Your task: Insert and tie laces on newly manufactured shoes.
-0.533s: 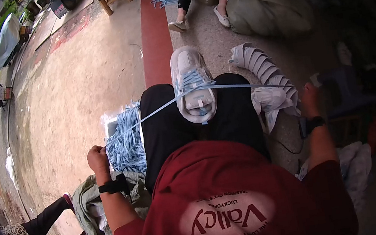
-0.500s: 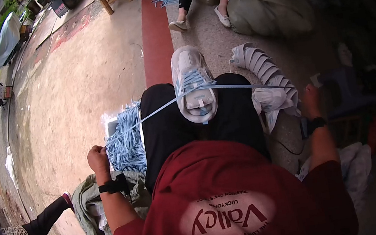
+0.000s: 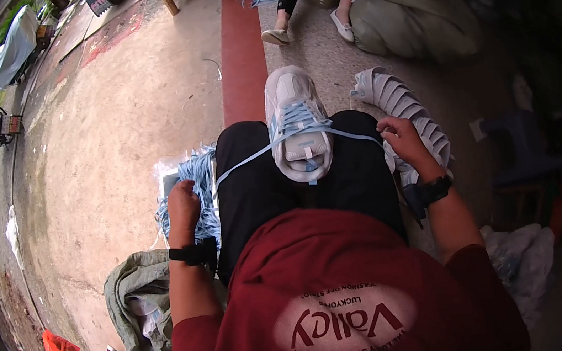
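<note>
Nearest, a person in a dark red printed shirt (image 3: 343, 310) sits with black-trousered legs together, and a white and pale blue lace-up sports shoe (image 3: 297, 124) rests on the lap, toe pointing away. The left hand (image 3: 182, 204) is closed in a fist around one end of the pale blue flat shoelace (image 3: 243, 164); the right hand (image 3: 402, 140) is curled shut on the other end. The lace runs taut from both hands to the crossings on the shoe. To tighten it well, I judge both ends need an even outward pull, with the shoe kept square on the lap. Beside the left knee lies a bundle of loose pale blue laces (image 3: 193, 188). Lower left, an open grey-green cloth sack (image 3: 134, 304) holds pale items I cannot identify. Right of the shoe lies a row of nested pale shoes (image 3: 403, 97). Farther off, a bulging olive sack (image 3: 410, 21) sits shut.
</note>
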Available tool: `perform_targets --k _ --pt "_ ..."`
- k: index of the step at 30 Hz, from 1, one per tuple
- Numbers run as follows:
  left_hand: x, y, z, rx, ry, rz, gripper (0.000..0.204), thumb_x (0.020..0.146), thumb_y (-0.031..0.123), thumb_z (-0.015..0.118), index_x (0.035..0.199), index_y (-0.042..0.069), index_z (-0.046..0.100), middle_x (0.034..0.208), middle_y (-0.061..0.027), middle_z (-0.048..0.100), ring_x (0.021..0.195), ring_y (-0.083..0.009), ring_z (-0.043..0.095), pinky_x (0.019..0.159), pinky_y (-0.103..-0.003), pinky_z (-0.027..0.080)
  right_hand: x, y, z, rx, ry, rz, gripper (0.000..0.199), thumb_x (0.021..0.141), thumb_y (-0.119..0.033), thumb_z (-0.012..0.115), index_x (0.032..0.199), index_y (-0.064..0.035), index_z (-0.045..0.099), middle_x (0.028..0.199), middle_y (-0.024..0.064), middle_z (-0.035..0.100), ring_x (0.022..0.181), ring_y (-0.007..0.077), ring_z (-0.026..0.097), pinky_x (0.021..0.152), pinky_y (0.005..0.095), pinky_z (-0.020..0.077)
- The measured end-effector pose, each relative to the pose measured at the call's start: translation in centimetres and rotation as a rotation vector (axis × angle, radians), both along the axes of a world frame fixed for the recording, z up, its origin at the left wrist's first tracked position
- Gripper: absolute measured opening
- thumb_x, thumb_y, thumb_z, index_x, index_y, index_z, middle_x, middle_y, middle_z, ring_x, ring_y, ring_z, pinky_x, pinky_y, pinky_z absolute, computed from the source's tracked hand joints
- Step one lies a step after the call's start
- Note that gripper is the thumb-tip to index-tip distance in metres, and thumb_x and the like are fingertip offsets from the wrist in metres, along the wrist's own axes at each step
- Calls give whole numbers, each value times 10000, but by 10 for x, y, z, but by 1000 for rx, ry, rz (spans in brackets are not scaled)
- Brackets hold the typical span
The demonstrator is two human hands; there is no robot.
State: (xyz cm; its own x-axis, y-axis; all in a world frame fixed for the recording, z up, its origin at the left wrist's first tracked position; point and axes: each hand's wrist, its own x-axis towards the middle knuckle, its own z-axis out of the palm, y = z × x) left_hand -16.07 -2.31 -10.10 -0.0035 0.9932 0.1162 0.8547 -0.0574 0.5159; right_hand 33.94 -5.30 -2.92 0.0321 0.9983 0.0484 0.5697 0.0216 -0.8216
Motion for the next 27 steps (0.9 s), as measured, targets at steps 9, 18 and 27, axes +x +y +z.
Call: perform_targets --k 9,18,27 --pt "149 53 93 -192 -375 -421 118 784 63 634 858 -28 625 714 -126 627 670 -168 603 632 -292 469 -98 49 0 115 105 66 179 758 46 578 926 -13 576 786 33 605 713 98 565 671 236 461" --pt "179 55 74 70 -129 -457 118 783 117 609 771 -1 613 722 -195 600 671 -289 615 623 -352 472 -99 65 -2 -76 706 -19 73 794 14 558 850 10 604 733 14 599 654 79 545 628 205 434" --pt "173 70 84 -509 -1155 -398 37 810 50 591 822 16 586 697 46 553 604 -51 482 544 -197 391 -84 66 9 -431 836 296 68 821 -115 596 834 -49 588 763 -28 550 703 68 484 684 204 387"
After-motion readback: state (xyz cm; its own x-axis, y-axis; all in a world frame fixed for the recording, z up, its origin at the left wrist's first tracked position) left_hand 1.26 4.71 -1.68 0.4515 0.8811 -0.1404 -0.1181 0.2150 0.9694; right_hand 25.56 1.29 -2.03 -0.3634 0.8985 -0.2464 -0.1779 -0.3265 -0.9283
